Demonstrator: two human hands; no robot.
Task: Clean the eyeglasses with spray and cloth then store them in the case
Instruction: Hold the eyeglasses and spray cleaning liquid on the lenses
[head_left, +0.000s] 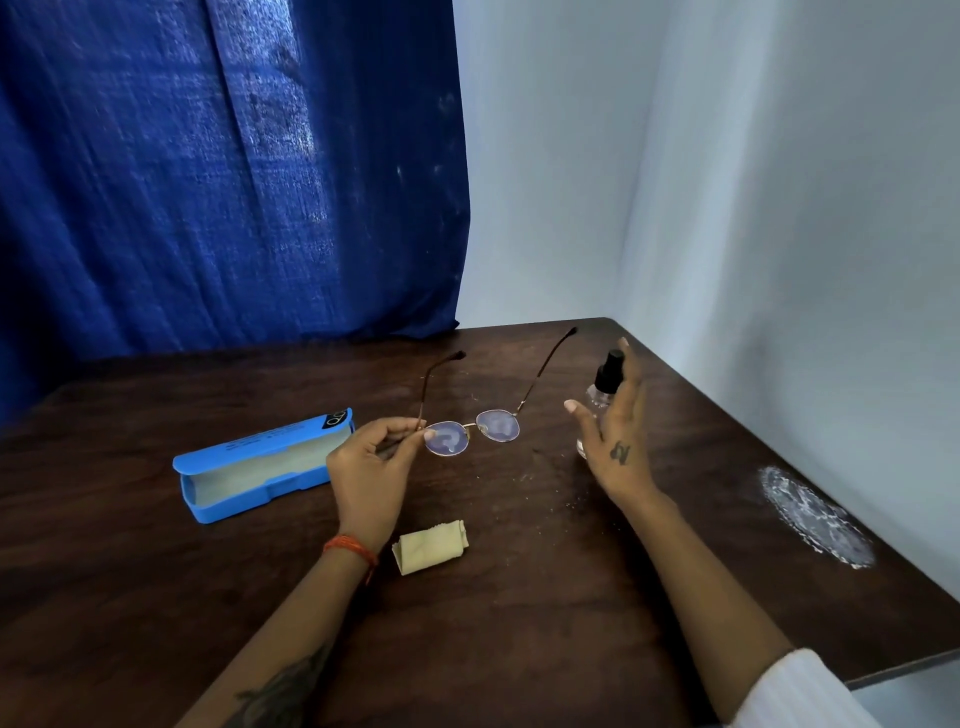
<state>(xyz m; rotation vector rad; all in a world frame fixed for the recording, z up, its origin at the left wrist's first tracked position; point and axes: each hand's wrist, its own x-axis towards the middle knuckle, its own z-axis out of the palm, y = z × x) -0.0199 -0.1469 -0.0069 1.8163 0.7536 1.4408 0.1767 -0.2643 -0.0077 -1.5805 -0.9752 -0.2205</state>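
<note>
Head view: we see one dark wooden table (519, 623) set in a corner, with a blue curtain (234, 182) behind it.
Left hand (371, 467): our fingertips pinch the eyeglasses (475, 428) at the left lens rim and hinge, holding them above the table with both temples unfolded and pointing away.
Right hand (613, 447): our fingers wrap loosely round the spray bottle (602, 392), index finger up by the black nozzle, aimed toward the lenses.
Stage: we judge spraying is under way; the lenses look smeared or wet.
Left to do: wiping, folding, storing.
Cloth (430, 546): one, folded, lying untouched near our left wrist.
Case (262, 467): one, blue, open, on the table's left side, nothing visible inside.
Counts: one pair of glasses, one bottle, one cloth, one case.
</note>
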